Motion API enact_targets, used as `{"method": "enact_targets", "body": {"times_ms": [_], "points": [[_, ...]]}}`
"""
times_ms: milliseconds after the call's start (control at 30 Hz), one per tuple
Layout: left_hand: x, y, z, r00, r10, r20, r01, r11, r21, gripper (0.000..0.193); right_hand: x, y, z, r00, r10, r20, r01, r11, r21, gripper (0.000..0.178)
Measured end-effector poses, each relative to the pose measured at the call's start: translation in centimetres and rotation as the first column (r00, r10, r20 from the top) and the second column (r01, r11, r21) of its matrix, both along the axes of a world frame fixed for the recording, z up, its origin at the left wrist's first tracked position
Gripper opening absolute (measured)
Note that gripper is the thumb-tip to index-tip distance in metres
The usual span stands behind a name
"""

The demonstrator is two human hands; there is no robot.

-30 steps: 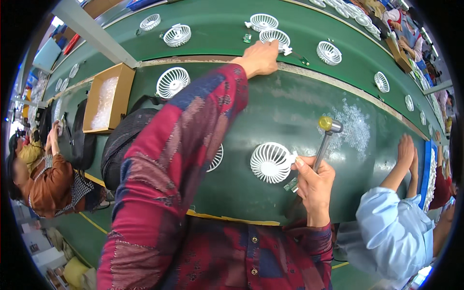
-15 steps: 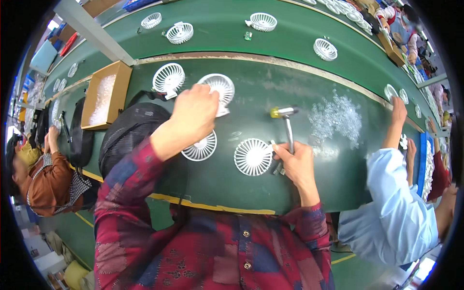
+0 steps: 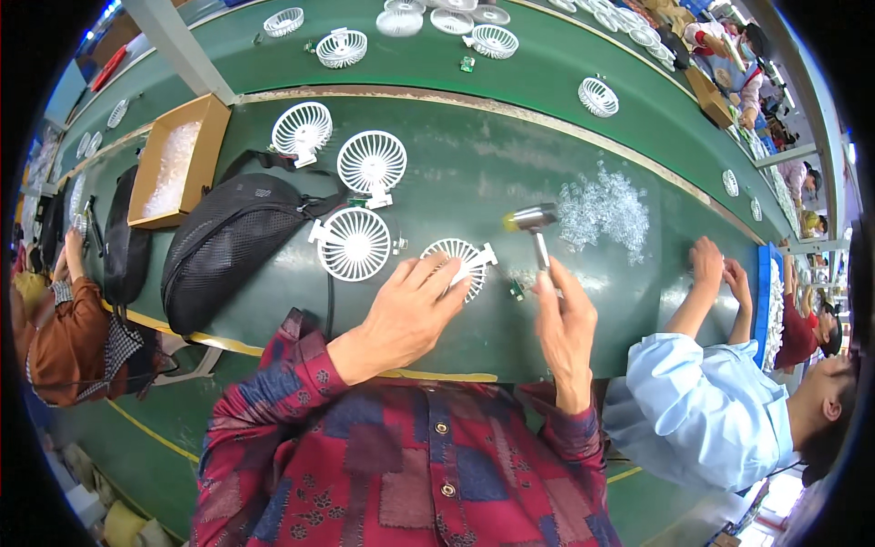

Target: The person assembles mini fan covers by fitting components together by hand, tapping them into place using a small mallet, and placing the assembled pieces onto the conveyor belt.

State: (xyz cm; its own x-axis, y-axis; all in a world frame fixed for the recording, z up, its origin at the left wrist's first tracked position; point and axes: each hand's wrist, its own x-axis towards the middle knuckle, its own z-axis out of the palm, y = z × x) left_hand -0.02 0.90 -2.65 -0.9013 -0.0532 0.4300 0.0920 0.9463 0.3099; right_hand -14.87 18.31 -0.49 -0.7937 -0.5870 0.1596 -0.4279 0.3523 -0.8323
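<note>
White fan grille [image 3: 460,264] under left fingers [image 3: 436,278].

A long-sleeved patchwork shirt [image 3: 401,474] in dark red and navy, buttoned down the front, its cuffs ending just behind both bare hands, well short of the fingers.

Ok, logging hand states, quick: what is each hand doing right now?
Left hand: open, fingers resting on the white fan grille.
Right hand: closed around the small hammer.
</note>
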Motion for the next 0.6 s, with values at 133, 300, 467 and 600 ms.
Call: {"method": "enact_targets", "body": {"times_ms": [133, 300, 467, 600], "points": [[0.2, 0.2, -0.3, 1.000, 0.017, -0.021, -0.017, 1.000, 0.009, 0.036, 2.5, 1.5, 0.9, 0.974, -0.089, -0.209, 0.074, 0.994, -0.079, 0.025], [0.0, 0.4, 0.2, 1.000, 0.017, -0.015, -0.016, 0.999, 0.039, 0.035, 2.4, 1.2, -1.9, 0.943, 0.196, -0.269, -0.161, 0.976, 0.148, 0.022], [1.0, 0.1, 0.6, 1.000, 0.007, 0.024, -0.008, 0.999, 0.049, 0.036, -1.6, 2.2, -2.3, 0.953, -0.161, 0.258, 0.149, 0.987, 0.068, 0.022], [1.1, -0.3, 1.2, 0.997, -0.038, 0.061, 0.031, 0.993, 0.117, 0.034, -5.8, 3.1, -3.9, 0.939, -0.280, 0.200, 0.262, 0.959, 0.110, 0.019]]}}
